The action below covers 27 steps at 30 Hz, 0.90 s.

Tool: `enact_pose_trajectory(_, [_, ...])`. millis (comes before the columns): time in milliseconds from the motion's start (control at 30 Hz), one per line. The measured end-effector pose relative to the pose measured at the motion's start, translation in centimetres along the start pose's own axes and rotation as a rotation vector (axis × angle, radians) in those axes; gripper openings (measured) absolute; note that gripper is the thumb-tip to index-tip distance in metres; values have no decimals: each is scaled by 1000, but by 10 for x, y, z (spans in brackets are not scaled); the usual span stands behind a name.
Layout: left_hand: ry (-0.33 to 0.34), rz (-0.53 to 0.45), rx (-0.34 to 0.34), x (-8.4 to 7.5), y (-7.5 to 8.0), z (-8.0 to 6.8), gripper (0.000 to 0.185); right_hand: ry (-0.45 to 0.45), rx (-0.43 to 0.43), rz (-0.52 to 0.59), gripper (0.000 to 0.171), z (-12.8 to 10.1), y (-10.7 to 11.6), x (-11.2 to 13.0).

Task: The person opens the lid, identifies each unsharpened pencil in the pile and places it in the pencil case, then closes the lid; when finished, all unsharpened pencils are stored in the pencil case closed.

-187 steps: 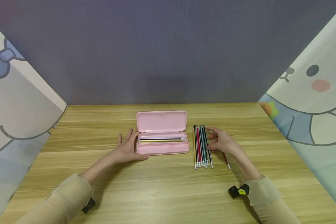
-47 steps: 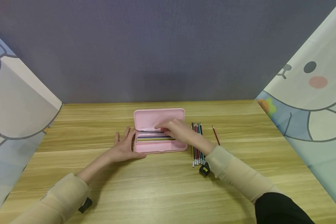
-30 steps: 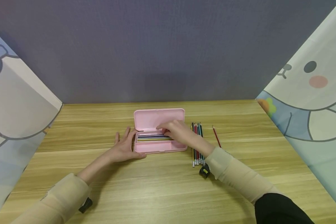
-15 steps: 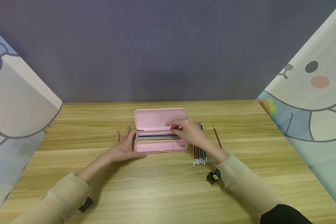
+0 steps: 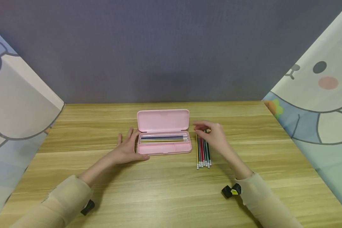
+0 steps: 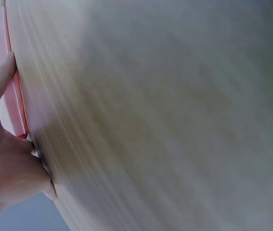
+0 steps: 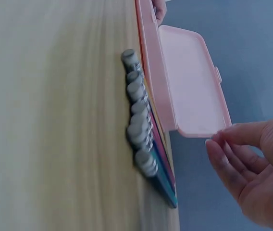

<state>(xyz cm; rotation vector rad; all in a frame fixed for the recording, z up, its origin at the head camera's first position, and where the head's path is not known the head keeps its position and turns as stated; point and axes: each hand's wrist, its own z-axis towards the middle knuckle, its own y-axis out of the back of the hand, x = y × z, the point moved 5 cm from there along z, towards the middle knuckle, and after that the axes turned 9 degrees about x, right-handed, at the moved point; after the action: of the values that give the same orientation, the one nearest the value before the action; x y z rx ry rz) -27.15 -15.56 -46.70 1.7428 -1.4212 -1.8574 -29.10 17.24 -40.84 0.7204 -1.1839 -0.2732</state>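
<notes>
A pink pencil case (image 5: 164, 148) stands on the table with its lid (image 5: 163, 120) raised. Several pencils (image 5: 162, 138) lie side by side in its long rear compartment. At the case's left end, my left hand (image 5: 126, 151) keeps its fingers spread on the table, the thumb (image 6: 4, 72) against the front wall. My right hand (image 5: 213, 134) is over the far ends of a row of loose pencils (image 5: 202, 155), right of the case. In the right wrist view, its fingers (image 7: 244, 134) are loosely bent, thumb and forefinger near each other, nothing between them.
The wood-grain table (image 5: 159, 190) backs onto a grey-blue panel (image 5: 165, 57). Printed cartoon sheets (image 5: 316, 95) flank both sides. The case's two smaller front compartments (image 5: 156, 148) show bare pink bottoms.
A dark pencil from the loose row now lies in the case. My right hand has let go of it and moved right, back over the row; the left hand has stayed put.
</notes>
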Motion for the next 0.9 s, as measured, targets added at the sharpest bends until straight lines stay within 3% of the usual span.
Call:
enact_pose_trajectory(233, [7, -4, 16, 0, 0, 0, 97, -109, -25, 54, 39, -18, 11, -17])
enact_pose_trajectory(567, [5, -10, 19, 1, 1, 1, 97, -237, 57, -15, 56, -32, 10, -28])
enact_pose_trajectory(900, [3, 0, 16, 1, 0, 1, 97, -299, 94, -37, 57, -33, 9, -33])
